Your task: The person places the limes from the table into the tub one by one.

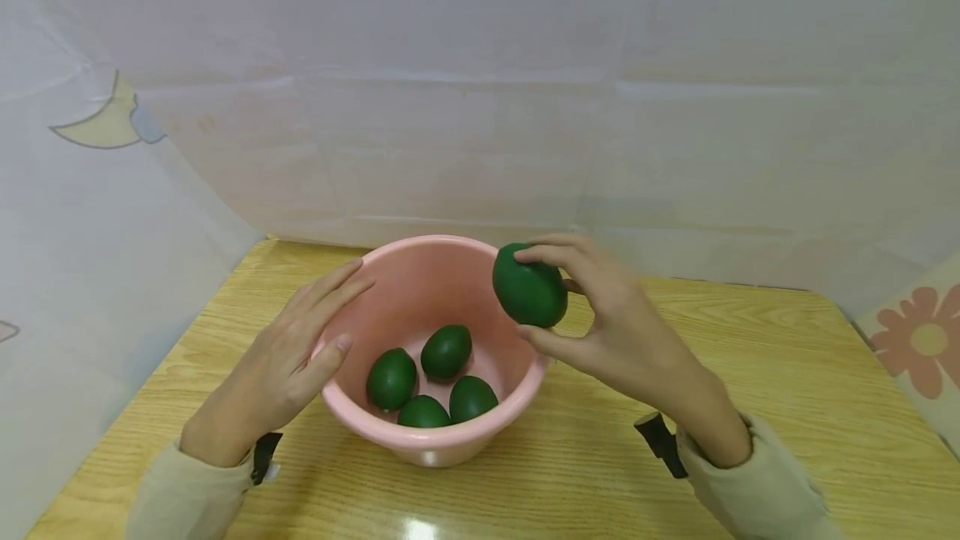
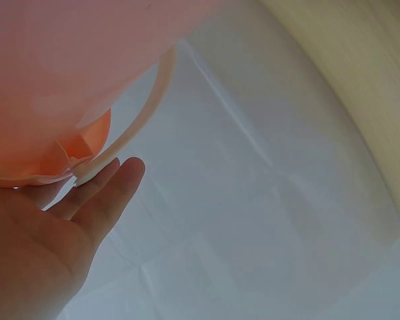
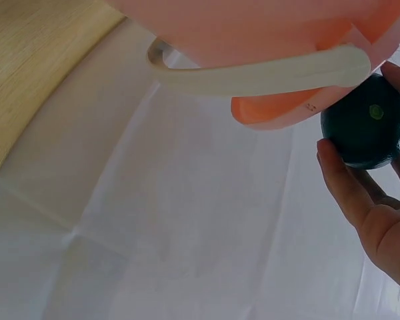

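Note:
A pink bucket stands on the table with several dark green avocados at its bottom. At its right rim, my right hand holds another avocado between thumb and fingers, at rim height. In the right wrist view that avocado shows its round stem mark beside the rim. My left hand is at the left rim, its fingers extended over the edge. In the left wrist view the fingers lie by the rim, near the bucket's pale handle.
The wood-grain table reaches out on both sides of the bucket. A pale sheet hangs behind it and along the sides, with a moon print at left and a flower print at right.

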`<state>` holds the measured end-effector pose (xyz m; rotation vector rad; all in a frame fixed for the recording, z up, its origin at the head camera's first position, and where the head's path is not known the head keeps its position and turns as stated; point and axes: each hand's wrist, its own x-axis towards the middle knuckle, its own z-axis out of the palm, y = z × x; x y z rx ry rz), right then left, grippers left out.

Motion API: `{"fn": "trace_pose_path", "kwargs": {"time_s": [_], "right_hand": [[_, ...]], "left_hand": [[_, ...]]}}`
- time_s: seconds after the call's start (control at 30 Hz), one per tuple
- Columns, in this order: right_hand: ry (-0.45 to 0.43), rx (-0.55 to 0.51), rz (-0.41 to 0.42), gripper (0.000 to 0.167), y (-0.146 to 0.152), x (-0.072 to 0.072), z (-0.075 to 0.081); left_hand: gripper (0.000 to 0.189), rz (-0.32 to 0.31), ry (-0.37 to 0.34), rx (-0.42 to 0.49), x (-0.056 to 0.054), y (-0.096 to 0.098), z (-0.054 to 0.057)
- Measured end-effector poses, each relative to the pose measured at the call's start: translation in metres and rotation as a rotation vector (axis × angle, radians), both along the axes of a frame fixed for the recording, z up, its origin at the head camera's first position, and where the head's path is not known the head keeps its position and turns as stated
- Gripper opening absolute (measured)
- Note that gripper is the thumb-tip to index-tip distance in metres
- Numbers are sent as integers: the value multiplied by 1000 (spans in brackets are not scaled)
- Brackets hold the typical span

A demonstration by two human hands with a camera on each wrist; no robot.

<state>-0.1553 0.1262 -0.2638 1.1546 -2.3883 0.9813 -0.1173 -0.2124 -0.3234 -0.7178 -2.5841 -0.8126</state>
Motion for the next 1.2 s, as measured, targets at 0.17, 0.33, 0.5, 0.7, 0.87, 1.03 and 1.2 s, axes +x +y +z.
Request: {"fn": "trace_pose_path", "kwargs": {"time_s": [0.17,0.33,0.5,0.7,0.87,1.03,1.2], "right_hand": [[-14,31,9,61,-6,-1,-2],[-49,48,11,59,-11,-2,-4],[-57,72,10,59,-15,-4,-4],[-107,121,12,59,-22,-6,-3],[-162,173,8,59,-26,-8,-4],[-189,213,32,57,-31,-10,-3],[-218,250,57,55,-38,-15,-4]], "left_hand": [[55,-1,1,4,0,0,0],[55,-9,22,12,-1,1,0],[55,-11,20,11,-1,1,1],[55,-10,22,6,-1,1,0],[57,-9,9,10,-2,1,1],[58,-8,-1,11,-1,0,1],[59,-10,-6,14,-1,0,0]]}}
